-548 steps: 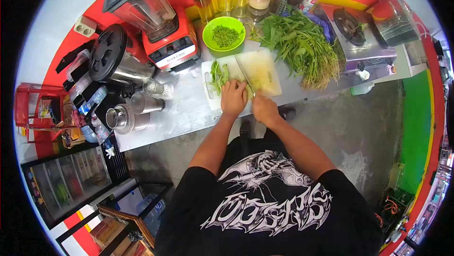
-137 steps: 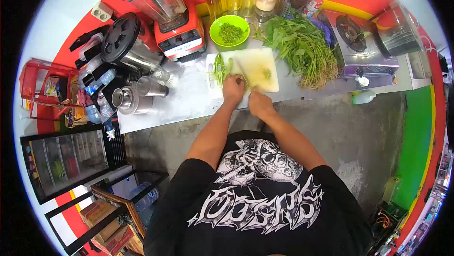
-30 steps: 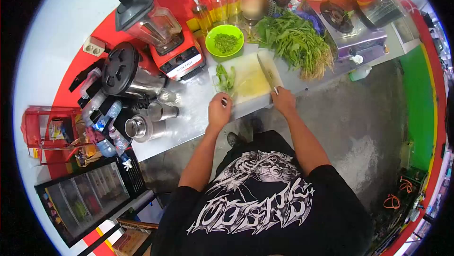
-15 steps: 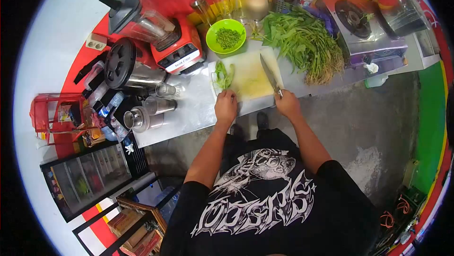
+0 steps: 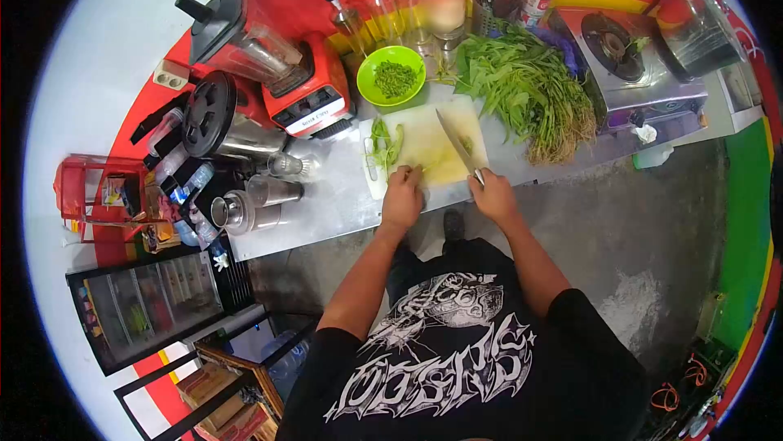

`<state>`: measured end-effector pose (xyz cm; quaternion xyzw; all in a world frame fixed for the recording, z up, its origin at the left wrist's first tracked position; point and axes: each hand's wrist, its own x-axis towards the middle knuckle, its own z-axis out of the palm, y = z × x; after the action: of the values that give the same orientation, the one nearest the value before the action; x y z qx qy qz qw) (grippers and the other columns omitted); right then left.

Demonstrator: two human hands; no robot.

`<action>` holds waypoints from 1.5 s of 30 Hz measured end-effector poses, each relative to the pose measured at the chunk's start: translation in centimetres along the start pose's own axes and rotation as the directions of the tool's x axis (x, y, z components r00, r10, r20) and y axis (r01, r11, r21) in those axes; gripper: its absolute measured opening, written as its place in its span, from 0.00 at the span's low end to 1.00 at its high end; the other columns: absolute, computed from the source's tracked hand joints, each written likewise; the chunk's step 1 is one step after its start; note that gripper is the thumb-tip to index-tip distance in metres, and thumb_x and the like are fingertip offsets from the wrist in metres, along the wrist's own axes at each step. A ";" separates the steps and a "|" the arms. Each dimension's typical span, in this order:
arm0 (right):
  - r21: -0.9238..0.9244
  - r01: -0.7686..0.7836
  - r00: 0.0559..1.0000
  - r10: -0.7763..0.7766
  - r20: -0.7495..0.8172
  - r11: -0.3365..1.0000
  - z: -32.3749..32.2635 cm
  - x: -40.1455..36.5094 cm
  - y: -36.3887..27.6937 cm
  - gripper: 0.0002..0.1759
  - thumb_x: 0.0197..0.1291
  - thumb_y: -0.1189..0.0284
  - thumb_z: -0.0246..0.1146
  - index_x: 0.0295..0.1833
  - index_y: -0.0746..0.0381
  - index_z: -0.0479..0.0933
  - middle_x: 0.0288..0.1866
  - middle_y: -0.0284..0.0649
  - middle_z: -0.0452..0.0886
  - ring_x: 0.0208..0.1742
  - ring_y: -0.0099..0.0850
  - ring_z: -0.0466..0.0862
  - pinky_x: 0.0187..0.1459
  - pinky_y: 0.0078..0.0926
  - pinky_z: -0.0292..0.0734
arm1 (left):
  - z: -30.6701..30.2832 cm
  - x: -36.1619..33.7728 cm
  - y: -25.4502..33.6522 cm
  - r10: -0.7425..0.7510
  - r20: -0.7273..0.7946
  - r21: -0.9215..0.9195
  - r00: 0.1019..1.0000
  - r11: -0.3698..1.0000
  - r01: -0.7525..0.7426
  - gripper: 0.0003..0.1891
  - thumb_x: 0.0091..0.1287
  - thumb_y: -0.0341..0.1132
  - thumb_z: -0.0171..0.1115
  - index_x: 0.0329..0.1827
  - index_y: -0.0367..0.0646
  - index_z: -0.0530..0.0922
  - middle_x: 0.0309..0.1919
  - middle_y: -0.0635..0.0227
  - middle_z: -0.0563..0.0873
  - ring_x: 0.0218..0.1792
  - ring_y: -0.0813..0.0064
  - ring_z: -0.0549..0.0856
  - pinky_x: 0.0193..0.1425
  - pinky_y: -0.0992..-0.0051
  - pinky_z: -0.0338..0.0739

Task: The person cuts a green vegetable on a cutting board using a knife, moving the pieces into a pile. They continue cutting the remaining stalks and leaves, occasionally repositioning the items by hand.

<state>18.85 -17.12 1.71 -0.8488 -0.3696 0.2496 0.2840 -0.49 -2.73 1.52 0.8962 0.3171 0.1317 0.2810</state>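
Observation:
My right hand (image 5: 494, 195) is wrapped round the handle of a kitchen knife (image 5: 453, 136), whose blade lies slanted over the cutting board (image 5: 426, 125). Small green bits (image 5: 466, 143) show along the blade's right side. At the board's front edge, my left hand (image 5: 402, 199) has its fingers curled together; what they pinch, if anything, is too small to make out. Long green bean-like pieces (image 5: 387, 146) lie on the board's left part, just beyond this hand. Behind the board stands a lime-green bowl (image 5: 366, 84) with chopped greens in it.
A large bunch of leafy greens with roots (image 5: 530, 86) lies right of the board, beside a gas stove (image 5: 652, 92). To the left stand a red blender (image 5: 306, 103), a steel container with black lid (image 5: 253, 127) and metal cups (image 5: 273, 190). Pump bottles (image 5: 383, 13) line the wall.
My left hand has moved right, from the bean-like pieces toward the board's middle front. The knife has shifted left with its tip swung left, and green bits now show beside the blade.

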 end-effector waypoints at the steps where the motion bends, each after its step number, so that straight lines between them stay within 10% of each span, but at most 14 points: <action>1: -0.006 0.009 1.000 -0.008 0.006 1.000 0.3 0.0 -0.1 0.19 0.70 0.57 0.62 0.43 0.66 0.79 0.34 0.59 0.85 0.40 0.62 0.85 0.44 0.59 0.78 | 0.2 -0.3 0.0 -0.004 -0.002 -0.003 1.000 1.000 0.004 0.26 0.60 0.21 0.59 0.65 0.34 0.78 0.58 0.50 0.78 0.58 0.47 0.78 0.66 0.59 0.75; 45: -0.354 0.094 0.976 -0.017 0.215 0.930 2.0 -0.1 -4.2 0.18 0.76 0.64 0.51 0.57 0.69 0.70 0.45 0.60 0.87 0.49 0.59 0.87 0.54 0.55 0.80 | 2.6 1.8 1.5 0.100 -0.006 0.220 0.995 0.971 -0.096 0.26 0.57 0.23 0.61 0.59 0.54 0.87 0.44 0.66 0.82 0.49 0.60 0.83 0.53 0.64 0.83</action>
<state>15.46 -14.24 3.15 -0.8449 -0.4608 0.2566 0.0893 2.70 -3.63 0.43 0.9351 0.2876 0.1170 0.1708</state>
